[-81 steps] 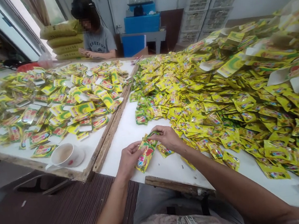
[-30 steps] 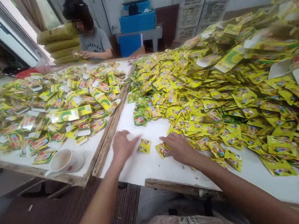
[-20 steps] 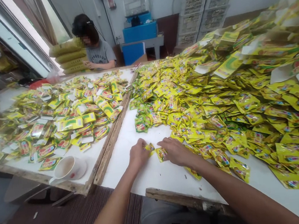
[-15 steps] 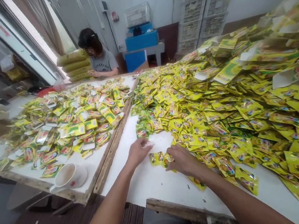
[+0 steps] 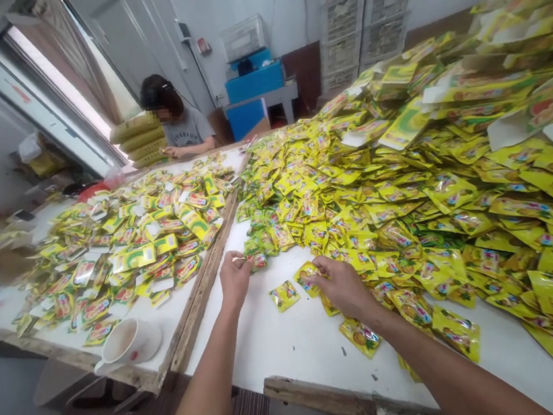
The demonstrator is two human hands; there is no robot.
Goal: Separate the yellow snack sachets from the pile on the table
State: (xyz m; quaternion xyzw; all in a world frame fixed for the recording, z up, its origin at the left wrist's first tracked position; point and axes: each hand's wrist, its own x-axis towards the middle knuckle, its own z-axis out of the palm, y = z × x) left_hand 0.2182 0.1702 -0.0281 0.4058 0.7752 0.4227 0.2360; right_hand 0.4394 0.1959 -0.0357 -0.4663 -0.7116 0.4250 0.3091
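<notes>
My left hand (image 5: 236, 281) is at the near left edge of the sachet pile. Its thumb and fingertips close at the edge of a small green sachet (image 5: 259, 261). A yellow sachet (image 5: 306, 278) is pinched by its right side in my right hand (image 5: 344, 284), low over the white tabletop (image 5: 263, 332). Just left of it, a second yellow sachet (image 5: 284, 295) lies flat by itself. Another yellow sachet (image 5: 360, 338) lies below my right wrist. The big heap of yellow sachets (image 5: 381, 212) spreads beyond and to the right of my right hand.
A wooden strip (image 5: 208, 268) divides the table. Left of it are a pile of small printed cartons (image 5: 132, 254) and a white mug (image 5: 131, 344) holding a drink. A person (image 5: 182, 125) sits at the far end near stacked sacks (image 5: 142, 143). Opened cartons (image 5: 404, 127) lie on the heap.
My left hand has moved left and forward to the green sachet. My right hand has shifted its yellow sachet away from the one beside it. The view has tilted slightly.
</notes>
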